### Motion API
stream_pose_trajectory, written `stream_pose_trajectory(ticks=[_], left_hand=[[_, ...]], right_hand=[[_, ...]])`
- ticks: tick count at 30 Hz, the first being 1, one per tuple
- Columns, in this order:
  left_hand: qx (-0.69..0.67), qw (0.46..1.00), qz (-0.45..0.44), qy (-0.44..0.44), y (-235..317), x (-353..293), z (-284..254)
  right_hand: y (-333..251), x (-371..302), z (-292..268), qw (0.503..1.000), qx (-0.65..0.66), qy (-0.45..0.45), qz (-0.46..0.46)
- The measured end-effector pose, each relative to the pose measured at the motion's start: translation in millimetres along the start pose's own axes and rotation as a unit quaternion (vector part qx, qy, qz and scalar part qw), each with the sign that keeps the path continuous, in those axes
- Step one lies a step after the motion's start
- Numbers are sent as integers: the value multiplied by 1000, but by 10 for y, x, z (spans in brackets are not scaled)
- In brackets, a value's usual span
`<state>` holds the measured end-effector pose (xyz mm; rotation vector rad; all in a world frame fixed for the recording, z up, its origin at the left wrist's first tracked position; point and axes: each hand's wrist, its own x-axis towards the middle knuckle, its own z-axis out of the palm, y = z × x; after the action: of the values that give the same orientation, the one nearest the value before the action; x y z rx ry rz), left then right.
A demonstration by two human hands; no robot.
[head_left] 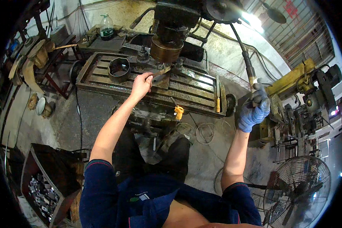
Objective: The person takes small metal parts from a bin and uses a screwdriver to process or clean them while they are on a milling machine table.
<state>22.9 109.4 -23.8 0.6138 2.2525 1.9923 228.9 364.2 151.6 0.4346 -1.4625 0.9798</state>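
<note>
My bare left hand [142, 85] is closed above the front of a slotted machine table [193, 102]. From its fingers a slim, dark tool with a tan end [163, 71] points toward a small clamped block under the spindle; its exact kind is unclear. The brown cylindrical spindle head [166, 48] hangs just beyond. On my right, my right hand [255, 110], in a blue-grey glove, wraps round the lower end of a long machine lever [249, 66]. A round metal can [119, 70] of dark liquid stands on the table left of my left hand.
A yellow-handled file [218, 99] lies at the table's right end. A yellow-handled tool [178, 111] sits at the front edge. A bin [64, 201] of small metal parts stands lower left, a caged fan [296, 192] lower right. A bottle [106, 27] stands at the back left.
</note>
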Motion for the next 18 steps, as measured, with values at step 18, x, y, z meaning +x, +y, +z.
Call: stream_pose_trajectory(ticks=[18], left_hand=[[-4, 1000, 3, 9, -49, -74, -100]], right_hand=[[-63, 92, -80, 997, 38, 22, 62]])
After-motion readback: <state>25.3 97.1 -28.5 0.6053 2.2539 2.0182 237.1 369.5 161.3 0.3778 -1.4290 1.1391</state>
